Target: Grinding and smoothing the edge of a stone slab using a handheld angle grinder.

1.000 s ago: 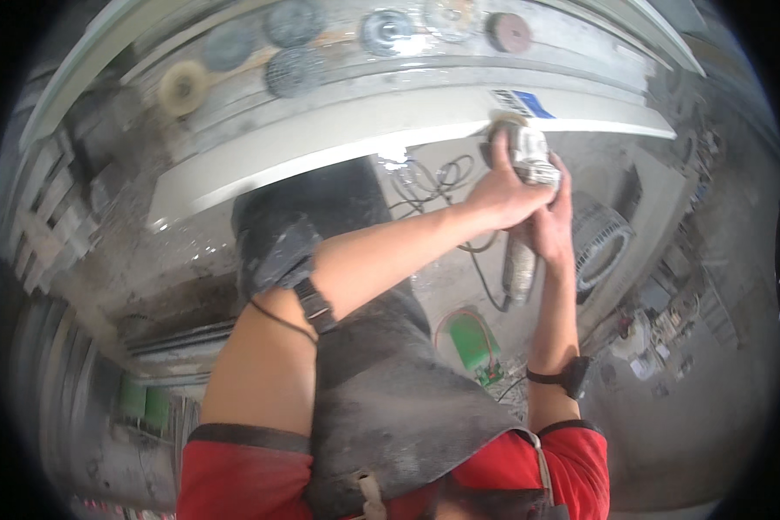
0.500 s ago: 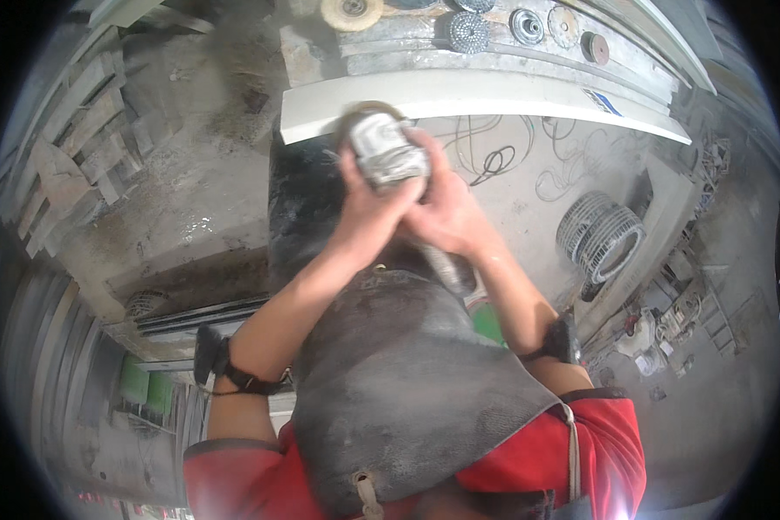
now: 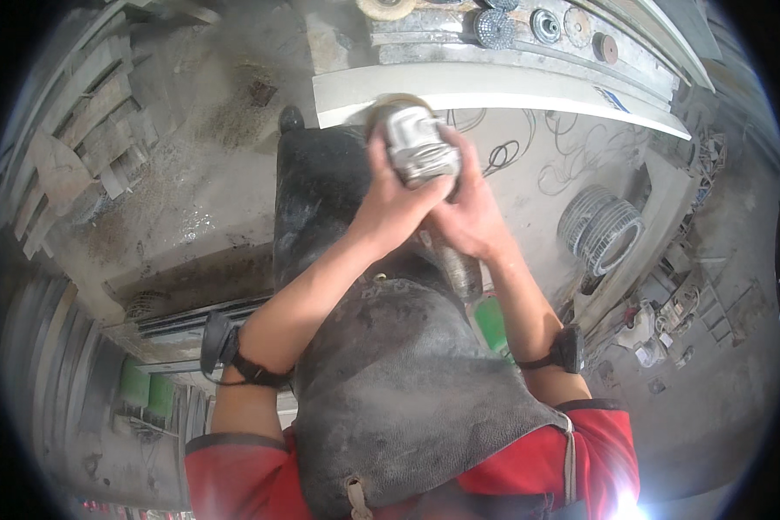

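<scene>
Both of my hands are closed round an angle grinder with a silver metal head (image 3: 418, 143). My left hand (image 3: 399, 204) grips it from the left. My right hand (image 3: 472, 212) wraps it from the right, its fingers up beside the head. The grinder's dusty grey body runs back below my hands toward my apron. At the far end a blurred brownish disc (image 3: 390, 102) overlaps the near edge of a long white slab (image 3: 511, 87). Whether the disc touches the slab I cannot tell.
Several grinding discs (image 3: 494, 29) lie on the bench beyond the slab. Looping cables (image 3: 504, 156) and stacked tyres (image 3: 602, 230) are on the right. Broken slab pieces (image 3: 104, 130) lean at the left. A dark cover (image 3: 316, 182) lies below the slab's left end.
My hands and the grinder have shifted right in the picture. The slab's left end and the discs appear shifted right too, so the view has moved somewhat. Both hands keep their grip.
</scene>
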The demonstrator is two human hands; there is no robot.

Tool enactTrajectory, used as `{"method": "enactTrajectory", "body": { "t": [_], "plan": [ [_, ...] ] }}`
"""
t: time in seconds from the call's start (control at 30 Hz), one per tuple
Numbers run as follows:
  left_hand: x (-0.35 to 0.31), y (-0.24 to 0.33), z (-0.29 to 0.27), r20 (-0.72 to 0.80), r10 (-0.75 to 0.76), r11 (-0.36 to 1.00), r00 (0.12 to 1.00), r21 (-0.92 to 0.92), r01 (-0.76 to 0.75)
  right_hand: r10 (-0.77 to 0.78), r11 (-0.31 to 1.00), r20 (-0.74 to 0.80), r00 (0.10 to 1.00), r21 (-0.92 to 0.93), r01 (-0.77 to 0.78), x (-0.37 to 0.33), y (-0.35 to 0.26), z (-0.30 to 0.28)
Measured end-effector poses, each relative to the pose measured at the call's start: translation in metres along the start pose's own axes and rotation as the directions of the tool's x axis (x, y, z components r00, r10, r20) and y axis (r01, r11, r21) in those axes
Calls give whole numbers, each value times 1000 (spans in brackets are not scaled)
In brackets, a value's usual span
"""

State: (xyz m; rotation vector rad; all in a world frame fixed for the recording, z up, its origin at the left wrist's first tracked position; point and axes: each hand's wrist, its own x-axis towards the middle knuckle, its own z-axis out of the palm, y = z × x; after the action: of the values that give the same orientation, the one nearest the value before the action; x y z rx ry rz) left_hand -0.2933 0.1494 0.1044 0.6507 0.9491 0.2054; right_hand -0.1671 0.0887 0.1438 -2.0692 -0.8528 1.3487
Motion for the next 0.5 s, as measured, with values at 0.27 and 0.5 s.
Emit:
{"method": "enactTrajectory", "body": {
  "t": [0.27, 0.5],
  "plan": [
    [-20, 3, -23, -147, -3, 993, 989, -115, -14, 71, 992, 190, 979, -115, -49, 15, -27, 16],
    [-24, 1, -30, -149, 28, 992, 988, -117, -46, -17, 993, 245, 969, -112, 45, 20, -21, 21]
  ]
}}
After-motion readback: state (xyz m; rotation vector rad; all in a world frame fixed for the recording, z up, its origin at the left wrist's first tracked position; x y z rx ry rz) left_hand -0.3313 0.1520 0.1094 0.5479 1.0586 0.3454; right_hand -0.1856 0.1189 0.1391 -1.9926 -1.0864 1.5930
